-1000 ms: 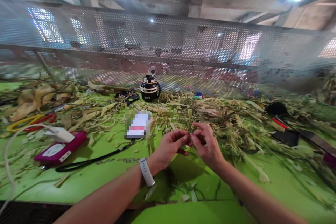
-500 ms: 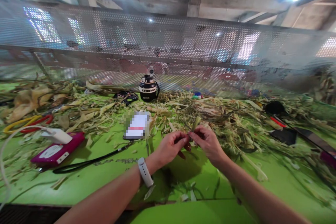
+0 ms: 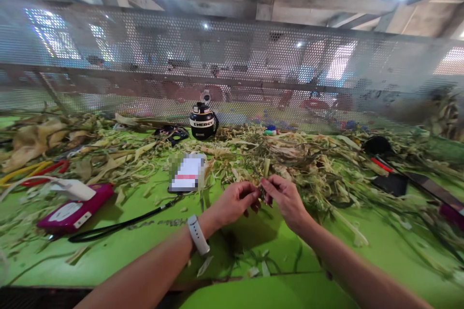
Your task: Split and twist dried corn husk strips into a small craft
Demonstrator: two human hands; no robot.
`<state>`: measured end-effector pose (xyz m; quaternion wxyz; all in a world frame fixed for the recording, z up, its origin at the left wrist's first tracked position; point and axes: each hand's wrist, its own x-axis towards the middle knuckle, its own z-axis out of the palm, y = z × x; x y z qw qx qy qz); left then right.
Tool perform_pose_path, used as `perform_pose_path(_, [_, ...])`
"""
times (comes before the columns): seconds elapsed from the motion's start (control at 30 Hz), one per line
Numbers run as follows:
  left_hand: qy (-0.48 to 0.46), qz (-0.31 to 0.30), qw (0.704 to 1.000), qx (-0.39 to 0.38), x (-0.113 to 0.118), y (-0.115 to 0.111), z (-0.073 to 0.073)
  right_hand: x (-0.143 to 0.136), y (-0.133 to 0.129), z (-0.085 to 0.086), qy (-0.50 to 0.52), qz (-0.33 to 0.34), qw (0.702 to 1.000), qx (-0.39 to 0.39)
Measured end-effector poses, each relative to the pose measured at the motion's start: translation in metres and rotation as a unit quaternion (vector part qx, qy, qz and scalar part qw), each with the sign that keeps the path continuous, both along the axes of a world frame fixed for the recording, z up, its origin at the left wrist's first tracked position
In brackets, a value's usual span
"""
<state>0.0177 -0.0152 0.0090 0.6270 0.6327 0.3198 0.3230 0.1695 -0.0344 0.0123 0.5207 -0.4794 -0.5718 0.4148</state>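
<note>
My left hand point(image 3: 237, 203), with a white watch point(image 3: 198, 234) on its wrist, is closed in a pinch at the middle of the view. My right hand point(image 3: 284, 198) pinches beside it, the fingertips of both nearly touching. A short pale green strip of husk point(image 3: 267, 168) sticks up from between the fingers of my right hand. What my left fingertips hold is too small to make out. Beyond both hands lies a heap of dry husk strips point(image 3: 300, 152) on the green table point(image 3: 145, 256).
A phone point(image 3: 187, 174) with a black strap point(image 3: 123, 224) lies left of my hands. Further left are a magenta power bank point(image 3: 78, 210) and red-handled scissors point(image 3: 63, 168). A black bottle point(image 3: 202, 123) stands before a perforated metal screen point(image 3: 232, 72). Dark tools point(image 3: 391, 183) lie at right.
My fingertips have shifted slightly, and the husk strip now stands more upright. The whole view has moved a little, so the objects on the table appear slightly further left.
</note>
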Motion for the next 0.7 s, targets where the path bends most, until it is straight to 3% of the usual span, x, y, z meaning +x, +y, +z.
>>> perform_pose_path(0.2, [0.005, 0.038, 0.999, -0.005, 0.003, 0.000, -0.005, 0.006, 0.007, 0.002, -0.034, -0.027, 0.999, 0.028])
perform_pose_path(0.4, [-0.008, 0.064, 0.997, 0.039, 0.000, 0.002, -0.006, 0.007, 0.011, -0.008, -0.165, -0.034, 0.982, 0.091])
perform_pose_path(0.7, [0.015, 0.026, 0.997, 0.070, -0.001, 0.004, -0.004, 0.009, 0.009, 0.001, -0.068, -0.021, 0.997, 0.019])
